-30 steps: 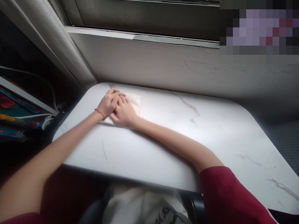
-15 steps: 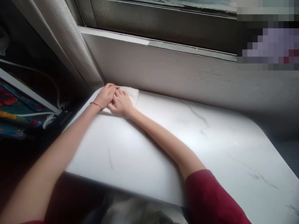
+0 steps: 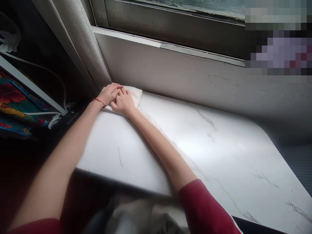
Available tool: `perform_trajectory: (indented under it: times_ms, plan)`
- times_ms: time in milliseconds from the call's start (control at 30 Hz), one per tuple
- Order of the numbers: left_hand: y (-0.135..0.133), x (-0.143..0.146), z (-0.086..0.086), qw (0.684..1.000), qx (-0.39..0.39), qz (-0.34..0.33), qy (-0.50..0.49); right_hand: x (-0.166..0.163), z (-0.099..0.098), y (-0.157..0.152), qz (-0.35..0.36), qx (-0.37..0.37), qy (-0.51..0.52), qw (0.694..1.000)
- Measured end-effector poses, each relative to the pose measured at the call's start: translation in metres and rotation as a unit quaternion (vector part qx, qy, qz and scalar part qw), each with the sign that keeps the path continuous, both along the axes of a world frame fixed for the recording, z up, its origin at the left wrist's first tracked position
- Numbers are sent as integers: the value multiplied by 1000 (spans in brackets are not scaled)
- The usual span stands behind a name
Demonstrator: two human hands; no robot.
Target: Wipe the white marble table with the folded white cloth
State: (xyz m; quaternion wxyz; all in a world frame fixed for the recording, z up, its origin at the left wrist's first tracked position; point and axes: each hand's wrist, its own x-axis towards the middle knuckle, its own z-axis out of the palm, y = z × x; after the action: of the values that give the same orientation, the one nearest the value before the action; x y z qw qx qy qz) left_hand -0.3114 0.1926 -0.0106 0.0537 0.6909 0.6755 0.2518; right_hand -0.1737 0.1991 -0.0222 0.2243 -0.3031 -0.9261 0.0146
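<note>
A folded white cloth (image 3: 134,94) lies on the white marble-patterned tabletop (image 3: 102,139), at its far left corner by the wall. My left hand (image 3: 109,93), with a red string bracelet at the wrist, lies over the cloth's left part. Its fingers stretch out to the right and overlap the fingertips of my right hand. Pressed onto the middle of the cloth, my right hand (image 3: 123,101) has its fingers bent and bunched on the fabric. Both palms are hidden, and part of the cloth is covered by the hands.
A wall (image 3: 156,73) with a window ledge runs along the table's far side. To the left hangs a pale curtain (image 3: 80,35), with a white cable and colourful floral fabric (image 3: 14,100) below it. Pale fabric (image 3: 143,214) shows under the near table edge.
Both hands and the cloth have slid a little left along the wall, closer to the corner beside the curtain. The camera view has shifted slightly too.
</note>
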Motion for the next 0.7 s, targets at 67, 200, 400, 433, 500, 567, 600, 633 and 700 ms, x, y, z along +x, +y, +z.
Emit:
perform_trajectory:
  times_ms: [67,200,400,433,500,567,600,633,700]
  plan:
    - [-1,2,2,1000,-9,11,8,0,-1,0,1,2,5,1000]
    - [-8,8,4,999,-9,29,12,2,-2,-1,12,9,21,1000]
    - [-29,11,5,999,1,40,36,8,1,-16,29,-4,22,999]
    - [-32,11,5,998,3,42,39,9,2,-19,30,-6,21,999]
    - [-37,12,4,998,6,45,41,10,3,-26,31,-9,19,999]
    - [-42,13,4,998,6,48,38,13,4,-32,32,-12,16,999]
    - [-44,14,4,998,6,50,36,14,5,-35,32,-13,14,999]
    - [-47,16,5,998,5,51,33,15,5,-38,31,-13,13,999]
    - [-53,19,5,998,6,54,28,19,6,-44,30,-11,8,999]
